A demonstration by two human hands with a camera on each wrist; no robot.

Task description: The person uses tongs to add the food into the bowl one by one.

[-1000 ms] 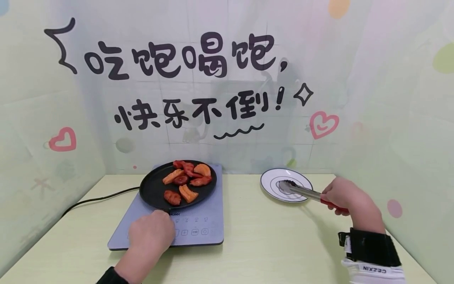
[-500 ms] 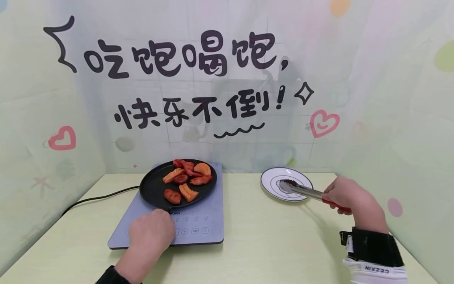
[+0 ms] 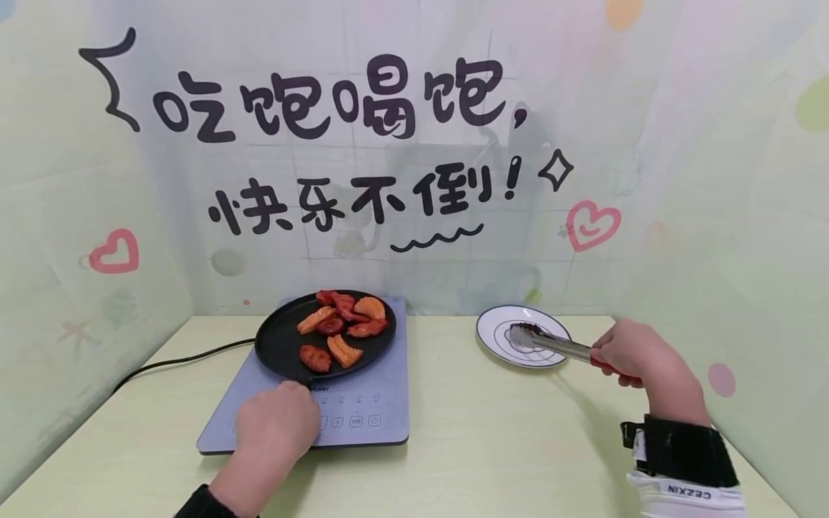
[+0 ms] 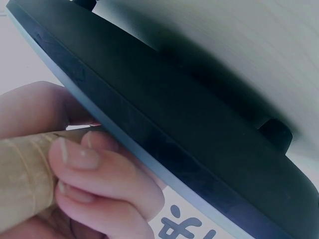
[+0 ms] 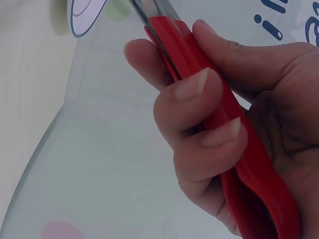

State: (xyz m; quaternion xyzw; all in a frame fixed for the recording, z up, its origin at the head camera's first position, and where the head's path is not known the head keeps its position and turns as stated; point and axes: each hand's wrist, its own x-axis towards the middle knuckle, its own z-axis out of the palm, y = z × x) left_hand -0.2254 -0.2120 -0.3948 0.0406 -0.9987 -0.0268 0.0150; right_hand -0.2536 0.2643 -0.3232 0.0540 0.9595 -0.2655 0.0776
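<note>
In the head view a black frying pan [image 3: 275,349] sits on the induction cooker [image 3: 388,381], with several orange and reddish-brown food pieces [image 3: 343,351] in it. My left hand [image 3: 278,421] grips the pan's handle [image 4: 22,181], which looks like pale wood in the left wrist view, fingers curled round it. On the right, my right hand [image 3: 637,356] holds metal tongs [image 3: 562,347] by their red handles [image 5: 182,52], fingers and thumb wrapped about them. The tongs' tips are over the middle of a white plate [image 3: 492,334] with dark rings; whether they touch it I cannot tell.
A black cord [image 3: 188,360] runs left from behind the pan across the pale table [image 3: 479,446]. Printed cloth walls [image 3: 414,280] with large lettering close in the back and both sides. The plate stands near the back edge, right of the cooker.
The tongs' tips have turned and shifted slightly over the plate. My left hand, the pan and the food pieces stay where they were.
</note>
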